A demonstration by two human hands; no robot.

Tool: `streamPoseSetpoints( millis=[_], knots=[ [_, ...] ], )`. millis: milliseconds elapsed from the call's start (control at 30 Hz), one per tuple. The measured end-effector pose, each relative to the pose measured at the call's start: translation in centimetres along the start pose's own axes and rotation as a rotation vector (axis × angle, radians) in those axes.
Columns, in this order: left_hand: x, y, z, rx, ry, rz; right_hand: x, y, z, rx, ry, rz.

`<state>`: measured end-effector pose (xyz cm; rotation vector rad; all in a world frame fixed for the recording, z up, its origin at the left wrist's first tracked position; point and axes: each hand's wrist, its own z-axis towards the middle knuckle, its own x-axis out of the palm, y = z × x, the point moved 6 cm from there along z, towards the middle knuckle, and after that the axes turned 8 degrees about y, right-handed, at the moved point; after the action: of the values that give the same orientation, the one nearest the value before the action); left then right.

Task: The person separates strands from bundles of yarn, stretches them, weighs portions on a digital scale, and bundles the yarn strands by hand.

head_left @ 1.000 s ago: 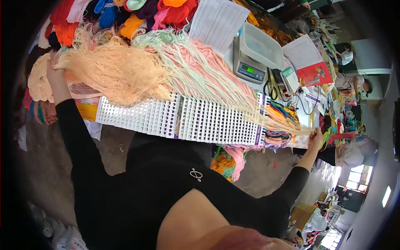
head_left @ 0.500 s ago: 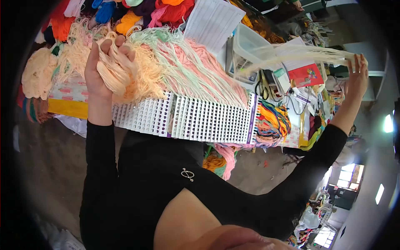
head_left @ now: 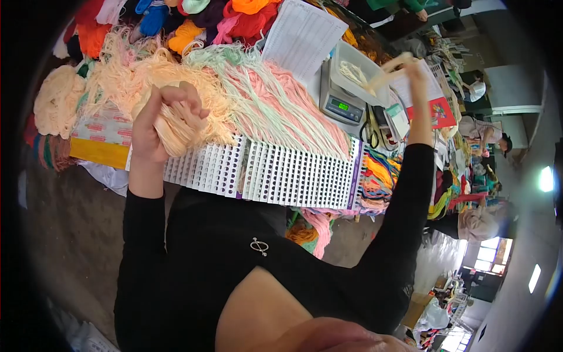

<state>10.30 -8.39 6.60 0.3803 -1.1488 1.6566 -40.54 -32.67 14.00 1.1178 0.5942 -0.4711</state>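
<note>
My left hand (head_left: pixel 157 120) is curled around a hank of peach thread (head_left: pixel 179 132), raised in front of the peach pile (head_left: pixel 205 100) on the table. On the far side, my right hand (head_left: pixel 415 69), smeared by motion, grips a pale strand of thread (head_left: pixel 384 79) that trails toward a clear plastic box (head_left: pixel 346 82). Some cream thread (head_left: pixel 353 73) lies inside that box. Beneath the box is a digital scale (head_left: pixel 343 110) with a lit green display. White punched cards (head_left: pixel 293 176) line the table's near edge, with pink and mint threads (head_left: pixel 275 105) running from them.
Colourful skeins (head_left: pixel 234 17) are heaped at the back left. A printed sheet (head_left: pixel 304 38) leans behind the threads. Black-handled scissors (head_left: pixel 372 134) and a red booklet (head_left: pixel 441 112) lie right of the scale. Other people (head_left: pixel 476 88) are in the background at right.
My right hand has swung inward from far right toward the plastic box, bringing the long pale strands with it. My left hand has dropped slightly and turned, still holding the peach hank.
</note>
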Motion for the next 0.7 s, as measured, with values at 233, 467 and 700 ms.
streamPoseSetpoints(
  millis=[233,467,700],
  knots=[
    [1.8,0.8,0.1,-0.077,-0.012,0.106,10.8,-6.1,-10.9,0.212,0.052,-0.687],
    [2.2,6.7,1.3,-0.384,-0.081,0.466,14.2,7.7,-16.2,0.057,-0.024,0.120],
    [4.3,10.8,2.1,-0.389,-0.069,0.604,24.7,21.6,-20.7,-0.015,0.303,0.431]
  ],
)
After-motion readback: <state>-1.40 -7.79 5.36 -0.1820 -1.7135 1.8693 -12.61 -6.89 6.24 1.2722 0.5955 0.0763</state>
